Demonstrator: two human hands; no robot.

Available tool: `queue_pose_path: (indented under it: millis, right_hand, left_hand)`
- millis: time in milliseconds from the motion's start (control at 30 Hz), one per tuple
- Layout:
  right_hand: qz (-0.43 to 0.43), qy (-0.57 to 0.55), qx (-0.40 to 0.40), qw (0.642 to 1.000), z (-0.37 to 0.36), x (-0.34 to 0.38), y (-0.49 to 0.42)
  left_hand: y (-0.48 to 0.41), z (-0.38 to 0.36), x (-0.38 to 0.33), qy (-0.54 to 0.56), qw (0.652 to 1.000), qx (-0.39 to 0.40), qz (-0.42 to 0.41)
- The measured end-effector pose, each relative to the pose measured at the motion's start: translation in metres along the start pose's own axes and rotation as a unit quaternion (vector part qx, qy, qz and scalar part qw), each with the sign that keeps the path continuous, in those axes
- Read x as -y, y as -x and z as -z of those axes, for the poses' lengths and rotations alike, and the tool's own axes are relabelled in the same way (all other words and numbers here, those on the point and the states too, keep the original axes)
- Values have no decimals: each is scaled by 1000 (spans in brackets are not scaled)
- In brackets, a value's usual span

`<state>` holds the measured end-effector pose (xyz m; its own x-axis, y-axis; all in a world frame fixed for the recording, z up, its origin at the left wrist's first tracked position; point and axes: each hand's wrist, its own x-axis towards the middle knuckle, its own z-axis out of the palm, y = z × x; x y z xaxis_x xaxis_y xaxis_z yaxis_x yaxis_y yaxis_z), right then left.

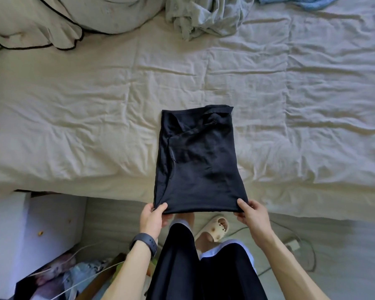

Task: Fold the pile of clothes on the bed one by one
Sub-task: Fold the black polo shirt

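We held the dark garment [198, 161] by its two near corners. Our left hand [153, 217] pinched the corner at 7 o'clock and our right hand [252, 215] pinched the one at 5 o'clock, so each grip was closed tight on the cloth. The garment lay flat in the middle of the bed [95, 105], folded into a long narrow shape. Its near end reached past the bed's edge at 6 o'clock. We think we held both corners so that the end could lift evenly and fold up toward 12 o'clock (one hand alone would let it sag). The crumpled pale green clothes [206, 16] waited at 12 o'clock, well apart, with a blue cloth [307, 2] at 1 o'clock.
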<state>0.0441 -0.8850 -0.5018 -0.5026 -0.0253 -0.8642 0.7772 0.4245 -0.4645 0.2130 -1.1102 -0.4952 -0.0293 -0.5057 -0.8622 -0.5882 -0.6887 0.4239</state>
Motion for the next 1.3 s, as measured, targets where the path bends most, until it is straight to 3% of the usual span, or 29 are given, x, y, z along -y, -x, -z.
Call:
queue_pose_path:
  millis: [133,333,400,467,533,600,733,1000,1300]
  right_hand:
    - [32,-24,2,999,8,-4,14]
    - [83,-41,69,993,0,73,-12]
    - [114,-4,100,988,-6,106,-26]
    - [164,115,85,976,-15,135,-42]
    - [196,178,62,962,-27,156,-60]
    - [214,229,26,949,-45,176,-85]
    - [253,268,-53,928,-69,195,-121]
    - [210,264,-118,934,-98,209,-170]
    - [181,327,-139,917,-109,207,-198]
  left_hand:
    - [17,5,-3,-2,998,-6,-61]
    - [-7,-1,-85,31,990,103,-88]
    - [-25,-4,-120,-27,982,146,-117]
    - [-44,-12,-151,-176,956,151,-181]
    - [-63,-24,-172,-309,910,138,-237]
    - [-91,-40,-191,-375,880,100,-272]
    - [-131,-65,-216,-363,880,11,-307]
    - [-174,-103,-235,-381,878,-52,-286]
    - [-211,-116,-241,-489,817,-104,-286]
